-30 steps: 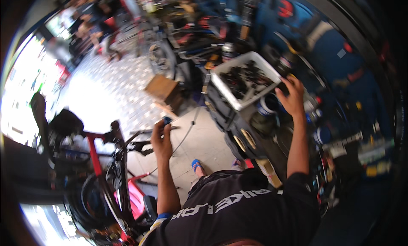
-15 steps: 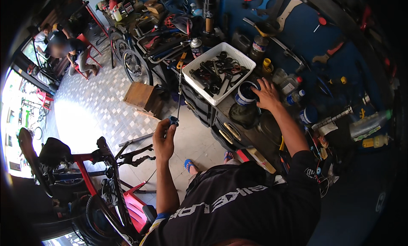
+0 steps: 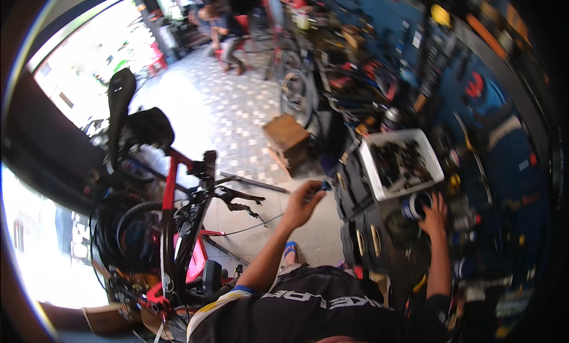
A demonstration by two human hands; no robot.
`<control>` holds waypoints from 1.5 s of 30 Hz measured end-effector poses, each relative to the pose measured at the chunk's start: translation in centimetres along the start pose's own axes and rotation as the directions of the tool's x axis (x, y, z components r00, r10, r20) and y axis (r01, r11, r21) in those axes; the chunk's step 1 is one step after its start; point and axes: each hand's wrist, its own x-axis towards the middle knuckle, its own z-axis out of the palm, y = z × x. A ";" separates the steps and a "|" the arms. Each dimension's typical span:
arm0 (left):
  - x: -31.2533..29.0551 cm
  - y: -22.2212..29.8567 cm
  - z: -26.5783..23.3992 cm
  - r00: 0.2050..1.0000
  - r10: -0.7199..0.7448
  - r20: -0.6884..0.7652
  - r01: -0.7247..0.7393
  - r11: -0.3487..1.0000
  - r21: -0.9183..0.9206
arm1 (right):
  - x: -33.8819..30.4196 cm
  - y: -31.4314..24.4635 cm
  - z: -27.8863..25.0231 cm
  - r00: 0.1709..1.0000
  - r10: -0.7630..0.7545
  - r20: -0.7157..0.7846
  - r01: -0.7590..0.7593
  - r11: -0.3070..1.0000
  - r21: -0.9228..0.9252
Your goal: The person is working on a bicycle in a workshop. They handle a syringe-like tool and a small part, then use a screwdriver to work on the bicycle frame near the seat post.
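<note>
My left hand (image 3: 303,205) is raised over the floor, its thumb and fingers pinched on a small dark-blue lump (image 3: 325,185), perhaps a bit of cloth. A thin dark cable (image 3: 269,220) trails below this hand; blur hides whether it passes through the fingers. At the bench, my right hand (image 3: 436,215) lies against a blue-and-white tub (image 3: 409,209), fingers at its rim. The tub is uncapped and dark inside. Right beyond it stands a white plastic basket (image 3: 437,165) filled with dark metal parts and tools (image 3: 397,162).
To my left stands a red-and-black bicycle frame (image 3: 170,192) with a black saddle (image 3: 120,109). A brown wooden box (image 3: 285,135) sits on the tiled floor. Bottles (image 3: 468,220) stand right of my right hand, below a blue tool wall (image 3: 504,124). Another person (image 3: 228,38) sits far off.
The view has swung left, so everything appears farther right and blurred. My left hand still pinches the blue lump, and my right hand stays at the tub.
</note>
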 end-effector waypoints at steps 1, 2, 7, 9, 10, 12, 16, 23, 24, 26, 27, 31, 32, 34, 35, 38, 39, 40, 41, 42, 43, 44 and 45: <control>0.2 0.2 -0.1 1.000 0.013 -0.025 -0.013 1.000 -0.026 | 0.0 0.2 -0.1 1.000 0.001 0.024 -0.001 1.000 -0.017; 0.2 0.3 -0.4 0.999 0.022 -0.047 -0.024 0.998 -0.051 | 0.3 0.1 -0.2 0.999 0.005 0.052 -0.003 0.999 -0.035; 0.6 0.3 -1.7 0.993 0.015 -0.121 -0.023 0.998 -0.063 | 1.1 0.0 -1.7 0.980 0.099 0.172 -0.087 0.993 -0.077; 0.6 0.7 -2.3 0.979 0.069 -0.190 -0.077 0.996 -0.035 | 1.3 -0.2 -4.1 0.990 0.124 0.066 -0.127 0.990 0.053; 0.9 0.8 -2.6 0.983 0.030 -0.183 -0.042 0.997 -0.061 | 1.2 0.1 -5.1 0.990 0.143 -0.013 -0.141 0.983 0.116; 0.8 0.1 -3.8 0.982 -0.061 -0.178 0.042 0.993 -0.109 | 1.8 -2.9 -9.9 0.969 0.017 -0.245 0.034 0.979 0.203; 0.8 0.5 -5.2 0.915 0.194 -0.354 -0.196 0.980 0.029 | 2.3 -12.2 -19.3 0.881 -0.200 -0.428 0.415 0.760 0.499; -0.9 1.4 -8.2 0.934 0.033 -0.355 -0.048 0.998 -0.032 | 4.7 -24.9 -24.0 0.686 -0.423 -0.592 0.726 0.352 0.591; -1.2 1.8 -8.6 0.928 0.021 -0.371 -0.034 0.999 -0.027 | 5.2 -26.3 -23.9 0.678 -0.405 -0.613 0.730 0.270 0.628; -1.7 2.2 -9.8 0.901 0.073 -0.428 -0.060 0.997 0.043 | 5.6 -29.1 -25.2 0.655 -0.443 -0.613 0.742 0.221 0.633; -2.0 2.2 -10.4 0.878 0.135 -0.459 -0.093 0.989 0.113 | 5.8 -30.2 -25.4 0.624 -0.477 -0.619 0.769 0.237 0.593; -3.1 2.3 -12.7 0.823 0.208 -0.529 -0.134 0.975 0.175 | 6.2 -35.0 -26.1 0.554 -0.592 -0.585 0.766 0.088 0.637; -3.4 2.3 -13.3 0.815 0.210 -0.541 -0.134 0.975 0.177 | 6.2 -36.2 -26.2 0.534 -0.610 -0.585 0.774 0.075 0.629; -4.0 2.3 -14.2 0.807 0.212 -0.551 -0.131 0.974 0.183 | 6.0 -38.1 -26.3 0.486 -0.655 -0.579 0.793 0.052 0.607; -4.1 2.5 -14.5 0.803 0.212 -0.558 -0.131 0.975 0.182 | 5.9 -38.7 -26.2 0.475 -0.664 -0.577 0.793 0.039 0.608; -4.5 3.1 -15.0 0.788 0.226 -0.573 -0.135 0.971 0.196 | 6.1 -40.3 -25.9 0.436 -0.688 -0.580 0.793 -0.011 0.610; -4.6 3.4 -15.2 0.781 0.236 -0.578 -0.140 0.968 0.207 | 6.2 -40.7 -25.9 0.420 -0.694 -0.585 0.792 -0.034 0.610; -4.6 3.6 -15.5 0.776 0.247 -0.581 -0.145 0.965 0.217 | 6.4 -41.1 -25.8 0.406 -0.698 -0.590 0.791 -0.056 0.610; -4.7 3.5 -15.5 0.774 0.236 -0.587 -0.132 0.968 0.215 | 6.3 -41.4 -25.6 0.400 -0.700 -0.592 0.779 -0.081 0.622; -4.8 3.3 -15.7 0.762 0.250 -0.597 -0.150 0.965 0.214 | 6.3 -41.8 -25.3 0.395 -0.701 -0.594 0.766 -0.104 0.634; -4.8 3.1 -16.1 0.758 0.247 -0.603 -0.137 0.965 0.223 | 6.3 -42.1 -25.3 0.393 -0.701 -0.596 0.753 -0.127 0.645; -5.1 2.7 -16.3 0.756 0.234 -0.611 -0.118 0.967 0.225 | 6.0 -42.3 -25.2 0.397 -0.707 -0.585 0.748 -0.121 0.653; -5.2 3.0 -16.4 0.729 0.280 -0.625 -0.164 0.957 0.238 | 5.8 -42.6 -25.3 0.402 -0.710 -0.578 0.744 -0.115 0.658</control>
